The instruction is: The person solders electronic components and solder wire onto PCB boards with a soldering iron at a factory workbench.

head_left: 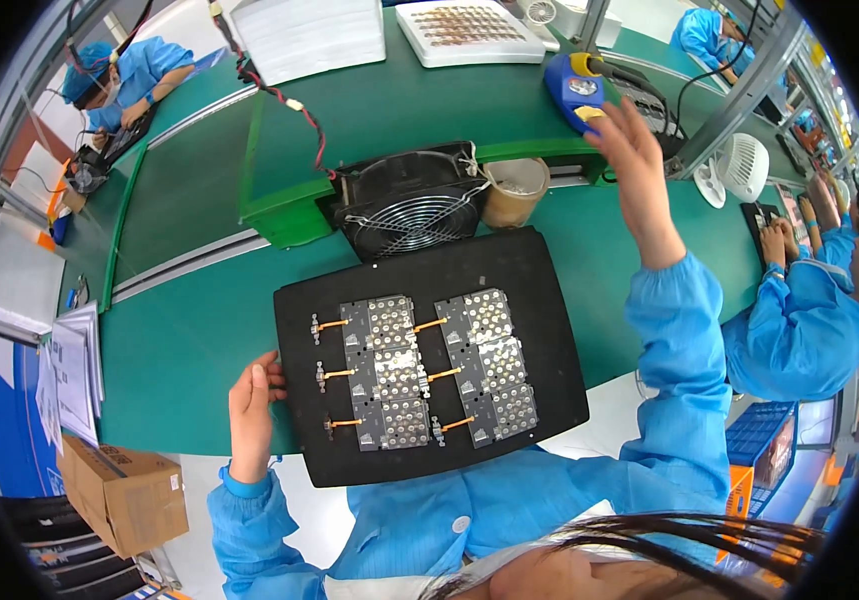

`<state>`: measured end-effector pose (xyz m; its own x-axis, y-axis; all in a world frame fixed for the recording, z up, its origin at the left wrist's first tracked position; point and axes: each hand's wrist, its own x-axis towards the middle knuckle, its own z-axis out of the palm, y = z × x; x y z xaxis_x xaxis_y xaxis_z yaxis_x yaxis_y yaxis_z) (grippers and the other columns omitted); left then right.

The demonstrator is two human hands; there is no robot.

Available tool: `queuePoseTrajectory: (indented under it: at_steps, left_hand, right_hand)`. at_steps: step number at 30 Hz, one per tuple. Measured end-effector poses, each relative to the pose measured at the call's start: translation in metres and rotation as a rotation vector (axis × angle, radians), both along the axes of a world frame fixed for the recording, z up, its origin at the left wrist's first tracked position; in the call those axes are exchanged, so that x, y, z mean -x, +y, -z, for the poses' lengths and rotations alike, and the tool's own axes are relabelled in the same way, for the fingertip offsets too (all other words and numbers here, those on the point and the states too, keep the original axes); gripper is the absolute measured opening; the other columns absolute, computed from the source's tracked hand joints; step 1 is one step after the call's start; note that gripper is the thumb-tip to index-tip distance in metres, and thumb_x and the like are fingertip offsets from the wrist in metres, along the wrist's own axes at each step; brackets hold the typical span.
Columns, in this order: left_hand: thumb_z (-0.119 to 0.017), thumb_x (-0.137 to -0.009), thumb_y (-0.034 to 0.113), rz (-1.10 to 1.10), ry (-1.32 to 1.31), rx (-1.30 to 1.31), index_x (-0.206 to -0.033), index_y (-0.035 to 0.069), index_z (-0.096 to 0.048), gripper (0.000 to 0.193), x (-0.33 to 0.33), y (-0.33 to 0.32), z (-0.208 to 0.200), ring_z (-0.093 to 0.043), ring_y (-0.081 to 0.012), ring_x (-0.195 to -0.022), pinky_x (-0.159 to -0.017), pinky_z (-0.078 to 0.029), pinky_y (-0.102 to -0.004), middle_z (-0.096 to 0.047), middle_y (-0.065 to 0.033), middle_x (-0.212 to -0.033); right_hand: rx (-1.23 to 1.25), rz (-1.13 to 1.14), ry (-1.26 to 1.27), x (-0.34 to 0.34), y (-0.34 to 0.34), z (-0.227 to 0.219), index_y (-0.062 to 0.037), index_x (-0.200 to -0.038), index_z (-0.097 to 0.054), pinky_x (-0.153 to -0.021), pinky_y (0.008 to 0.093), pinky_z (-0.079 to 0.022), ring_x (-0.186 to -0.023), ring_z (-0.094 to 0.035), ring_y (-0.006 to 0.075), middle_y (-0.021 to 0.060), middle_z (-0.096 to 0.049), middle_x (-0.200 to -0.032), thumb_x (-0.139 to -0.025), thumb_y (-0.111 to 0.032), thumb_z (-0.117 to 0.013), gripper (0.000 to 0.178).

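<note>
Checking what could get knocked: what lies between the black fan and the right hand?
In the head view, a tan cup stands between the black fan and the right hand, near the fan.

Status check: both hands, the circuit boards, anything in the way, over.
Left hand at black pad's left edge. Right hand raised near blue-and-yellow device. Circuit boards in two columns on pad, uncovered. Fan beyond far edge.

The green bench (179, 380) is brightly, evenly lit — highlights are reflected from the circuit boards (502, 362) — and straight edges are bent toward the blackened rim.
</note>
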<state>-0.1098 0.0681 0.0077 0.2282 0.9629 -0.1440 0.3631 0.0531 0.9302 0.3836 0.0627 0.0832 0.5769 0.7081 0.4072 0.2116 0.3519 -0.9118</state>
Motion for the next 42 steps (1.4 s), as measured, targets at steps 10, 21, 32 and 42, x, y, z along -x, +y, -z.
queuePoseTrajectory:
  at_steps: [10, 21, 32, 42]
  left_hand:
    - [-0.036, -0.104, 0.027, 0.192, -0.185, -0.203, -0.127, -0.006, -0.051, 0.043, -0.062, 0.025, -0.056, -0.055, -0.0241, -0.115, -0.097, -0.045, -0.0353, -0.057, -0.0162, -0.123]
    - [-0.030, -0.104, 0.037, 0.260, -0.355, -0.106, -0.133, -0.001, -0.044, 0.050, -0.094, 0.042, -0.057, -0.061, -0.0241, -0.104, -0.090, -0.049, -0.0341, -0.060, -0.0202, -0.115]
    - [-0.028, -0.098, 0.060, 0.234, -0.660, 0.137, -0.117, 0.002, -0.048, 0.065, -0.064, 0.016, -0.067, -0.026, -0.0061, -0.057, -0.052, -0.028, -0.0206, -0.039, 0.0016, -0.072]
    - [-0.043, -0.100, 0.007, 0.706, -0.228, 0.069, -0.120, 0.000, -0.057, 0.026, -0.087, -0.034, -0.067, -0.058, -0.0138, -0.073, -0.065, -0.050, -0.0255, -0.045, -0.0094, -0.105]
  right_hand:
    - [0.036, 0.093, 0.295, -0.061, 0.072, -0.013, -0.0104, -0.123, -0.057, -0.064, 0.0263, -0.050, -0.074, -0.060, 0.0117, 0.0074, -0.067, -0.091, -0.092, -0.027, -0.063, 0.036]
    - [0.064, 0.157, -0.023, -0.043, 0.023, -0.027, -0.0049, -0.116, -0.062, -0.062, 0.0225, -0.047, -0.069, -0.059, 0.0100, 0.0079, -0.069, -0.086, -0.093, -0.023, -0.061, 0.029]
    - [0.220, -0.106, -0.299, 0.060, -0.070, 0.044, -0.0035, -0.123, -0.059, -0.070, 0.0245, -0.048, -0.080, -0.060, 0.0125, 0.0080, -0.066, -0.096, -0.092, -0.022, -0.063, 0.036]
    - [0.224, -0.341, -0.335, 0.095, -0.103, 0.021, -0.0002, -0.125, -0.055, -0.070, 0.0282, -0.052, -0.081, -0.063, 0.0161, 0.0148, -0.065, -0.107, -0.093, -0.022, -0.061, 0.039]
